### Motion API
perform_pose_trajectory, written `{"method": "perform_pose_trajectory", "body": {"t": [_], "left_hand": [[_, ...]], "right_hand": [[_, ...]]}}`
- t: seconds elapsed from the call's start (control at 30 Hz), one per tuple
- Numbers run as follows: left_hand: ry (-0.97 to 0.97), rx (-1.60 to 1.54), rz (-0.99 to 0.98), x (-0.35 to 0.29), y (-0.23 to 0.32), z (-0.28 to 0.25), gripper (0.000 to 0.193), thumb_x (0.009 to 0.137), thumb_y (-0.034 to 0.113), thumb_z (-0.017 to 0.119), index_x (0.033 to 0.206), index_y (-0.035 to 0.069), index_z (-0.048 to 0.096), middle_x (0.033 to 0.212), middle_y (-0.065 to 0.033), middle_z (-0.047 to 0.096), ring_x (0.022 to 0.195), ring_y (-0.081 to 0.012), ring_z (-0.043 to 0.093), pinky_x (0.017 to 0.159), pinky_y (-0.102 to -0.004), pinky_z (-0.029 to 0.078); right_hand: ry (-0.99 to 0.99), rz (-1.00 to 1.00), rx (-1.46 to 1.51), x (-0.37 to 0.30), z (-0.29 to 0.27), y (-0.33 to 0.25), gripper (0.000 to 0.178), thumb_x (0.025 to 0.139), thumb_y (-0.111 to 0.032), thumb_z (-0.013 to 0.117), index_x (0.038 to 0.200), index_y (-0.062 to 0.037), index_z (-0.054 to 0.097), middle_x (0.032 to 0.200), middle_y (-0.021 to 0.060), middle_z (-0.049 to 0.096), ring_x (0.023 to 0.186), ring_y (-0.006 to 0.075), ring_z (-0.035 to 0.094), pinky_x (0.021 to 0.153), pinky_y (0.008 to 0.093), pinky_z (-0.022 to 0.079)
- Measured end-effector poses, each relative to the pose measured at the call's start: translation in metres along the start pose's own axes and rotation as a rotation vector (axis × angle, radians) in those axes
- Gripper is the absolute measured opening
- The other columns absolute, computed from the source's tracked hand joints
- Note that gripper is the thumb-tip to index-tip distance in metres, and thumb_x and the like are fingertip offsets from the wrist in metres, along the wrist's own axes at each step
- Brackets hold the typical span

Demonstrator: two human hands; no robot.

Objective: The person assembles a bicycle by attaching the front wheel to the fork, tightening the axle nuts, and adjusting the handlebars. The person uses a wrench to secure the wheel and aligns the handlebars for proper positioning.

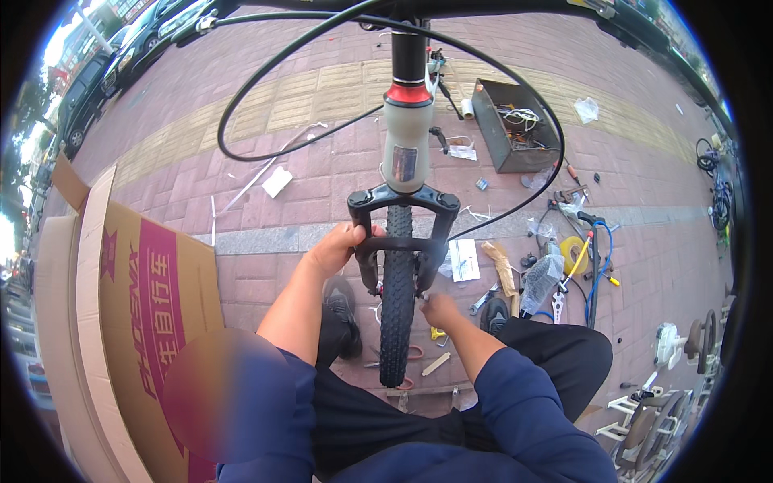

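A bicycle's front wheel (397, 330) with a black knobby tyre stands upright between my knees. It sits between the legs of a black suspension fork (448, 211), under a pale grey head tube (405, 133) with a red ring. My left hand (334, 248) is closed round the upper part of the left fork leg, its fingers partly hidden behind it. Low on the wheel's right side, beside the fork's lower end, my right hand (440, 309) is closed with its fingertips pressed together near the axle. What those fingertips hold is too small to make out.
A large cardboard box (193, 274) stands at the left. An open metal toolbox (527, 157) lies farther off at the right. Nearer are a spanner (557, 306), yellow tape (573, 255), plastic wrap (542, 283) and scissors (414, 352). A black cable (221, 121) loops across the top.
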State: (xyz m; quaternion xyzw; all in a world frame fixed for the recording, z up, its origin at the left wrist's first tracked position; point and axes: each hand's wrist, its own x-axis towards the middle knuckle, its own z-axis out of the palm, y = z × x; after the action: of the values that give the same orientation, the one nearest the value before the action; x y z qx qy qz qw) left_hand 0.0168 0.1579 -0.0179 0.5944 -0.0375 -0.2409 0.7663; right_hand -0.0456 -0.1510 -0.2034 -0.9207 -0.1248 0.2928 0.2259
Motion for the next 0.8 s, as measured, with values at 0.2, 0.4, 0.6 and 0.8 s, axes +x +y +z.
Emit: {"method": "perform_pose_trajectory", "body": {"t": [0.2, 0.4, 0.6, 0.8], "left_hand": [[0.074, -0.506, -0.162, 0.02, -0.006, 0.023, 0.064, 0.089, 0.064, 0.072, 0.105, 0.002, 0.072, 0.097, -0.0088, 0.073, 0.091, -0.0198, 0.068, 0.084, -0.0337, 0.054], [-0.032, 0.117, -0.269, 0.046, -0.016, 0.007, 0.036, 0.109, 0.035, 0.056, 0.095, 0.005, 0.069, 0.089, -0.0033, 0.067, 0.085, -0.0121, 0.061, 0.077, -0.031, 0.051], [-0.149, 0.107, -0.366, 0.071, -0.009, 0.013, 0.025, 0.104, 0.032, 0.066, 0.096, 0.009, 0.067, 0.086, -0.0018, 0.067, 0.078, -0.0132, 0.065, 0.074, -0.0303, 0.055], [-0.147, -0.202, -0.355, 0.081, -0.033, 0.024, 0.025, 0.104, 0.03, 0.066, 0.088, 0.011, 0.064, 0.083, -0.0027, 0.067, 0.072, -0.0159, 0.066, 0.072, -0.037, 0.059]], "right_hand": [[-0.133, -0.021, -0.113, -0.003, 0.005, 0.011, 0.044, 0.098, -0.039, 0.059, 0.103, 0.0006, 0.077, 0.107, 0.0267, 0.073, 0.104, 0.0445, 0.07, 0.092, 0.0521, 0.055], [-0.229, -0.007, -0.186, -0.019, -0.007, -0.001, 0.041, 0.101, -0.034, 0.054, 0.102, -0.0002, 0.077, 0.112, 0.0259, 0.073, 0.107, 0.0432, 0.069, 0.094, 0.0512, 0.054], [-0.075, -0.014, -0.082, -0.035, -0.014, -0.004, 0.036, 0.101, -0.027, 0.052, 0.102, -0.0013, 0.077, 0.109, 0.025, 0.072, 0.103, 0.0438, 0.069, 0.092, 0.0533, 0.054], [-0.024, 0.063, 0.113, -0.041, -0.008, 0.006, 0.035, 0.102, -0.026, 0.051, 0.109, 0.0016, 0.072, 0.11, 0.0286, 0.071, 0.106, 0.0462, 0.068, 0.093, 0.0542, 0.053]]}}
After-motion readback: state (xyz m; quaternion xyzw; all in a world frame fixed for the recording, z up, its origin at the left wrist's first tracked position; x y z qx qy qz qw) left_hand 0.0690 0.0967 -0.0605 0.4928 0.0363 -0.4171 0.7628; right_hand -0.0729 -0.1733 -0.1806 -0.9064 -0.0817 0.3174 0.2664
